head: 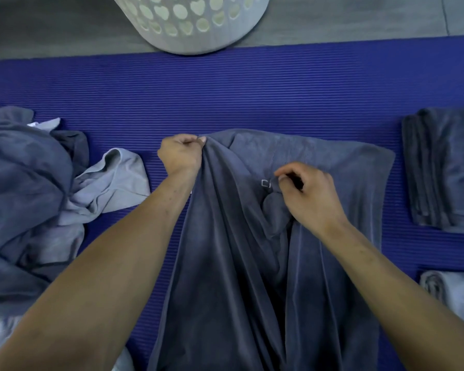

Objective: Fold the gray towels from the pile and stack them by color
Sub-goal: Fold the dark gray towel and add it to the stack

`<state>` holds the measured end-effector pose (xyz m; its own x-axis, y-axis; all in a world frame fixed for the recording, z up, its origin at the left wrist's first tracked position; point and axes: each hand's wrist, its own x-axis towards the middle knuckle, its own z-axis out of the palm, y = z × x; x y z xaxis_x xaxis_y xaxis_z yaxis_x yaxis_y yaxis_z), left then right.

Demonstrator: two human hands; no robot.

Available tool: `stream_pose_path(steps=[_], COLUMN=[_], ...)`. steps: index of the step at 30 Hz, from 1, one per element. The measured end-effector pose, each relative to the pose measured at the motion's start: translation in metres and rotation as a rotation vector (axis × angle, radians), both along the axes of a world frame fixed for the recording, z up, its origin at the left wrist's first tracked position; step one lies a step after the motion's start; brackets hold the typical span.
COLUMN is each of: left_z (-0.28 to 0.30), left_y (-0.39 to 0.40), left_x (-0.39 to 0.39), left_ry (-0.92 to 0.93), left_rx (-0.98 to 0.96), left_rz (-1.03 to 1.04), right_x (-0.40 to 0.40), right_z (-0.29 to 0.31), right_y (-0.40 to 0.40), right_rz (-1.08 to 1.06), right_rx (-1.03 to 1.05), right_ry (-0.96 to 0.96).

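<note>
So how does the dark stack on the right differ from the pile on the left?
The dark stack is folded flat with its layered edges lined up; the pile is crumpled and loose. The stack looks to be one dark gray throughout; the pile mixes dark gray with lighter gray cloth. The stack is compact; the pile sprawls wider. Both lie on the blue mat, and neither hand touches them.

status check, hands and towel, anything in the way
Left hand grips dark gray towel at far corner; right hand pinches its middle. Towel bunched on blue mat, not yet folded. Nothing in the way.
</note>
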<state>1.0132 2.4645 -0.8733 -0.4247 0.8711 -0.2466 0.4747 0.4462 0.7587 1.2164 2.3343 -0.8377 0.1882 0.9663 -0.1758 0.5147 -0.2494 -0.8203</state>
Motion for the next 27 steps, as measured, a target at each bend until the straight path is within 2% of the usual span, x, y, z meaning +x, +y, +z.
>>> stream_pose_path(steps=[3,11,15,18,21,25,27], left_z=[-0.001,0.007,0.026,0.023,0.015,0.013,0.014], left_y=[0.002,-0.003,-0.056,-0.097,-0.112,-0.115,-0.116], left_x=[-0.001,0.007,0.032,0.051,0.059,0.067,0.070], left_ry=[0.061,0.270,0.139,0.087,0.091,0.098,0.084], left_rx=[0.006,-0.128,0.136,0.232,0.235,0.245,0.243], left_rz=[-0.023,-0.338,-0.551,-0.663,-0.681,-0.685,-0.697], right_x=[0.000,0.008,0.018,0.032,0.053,0.078,0.089], right_z=[0.001,0.011,0.016,0.013,0.008,0.006,0.002], right_y=[0.000,-0.018,-0.034,-0.048,-0.066,-0.086,-0.088], right_rz=[0.009,0.026,0.047,0.013,-0.098,-0.147,-0.123], right_rx=[-0.008,-0.058,-0.046,0.012,0.030,-0.041,-0.048], right_ry=[0.013,0.141,0.109,0.013,-0.059,0.064,0.028])
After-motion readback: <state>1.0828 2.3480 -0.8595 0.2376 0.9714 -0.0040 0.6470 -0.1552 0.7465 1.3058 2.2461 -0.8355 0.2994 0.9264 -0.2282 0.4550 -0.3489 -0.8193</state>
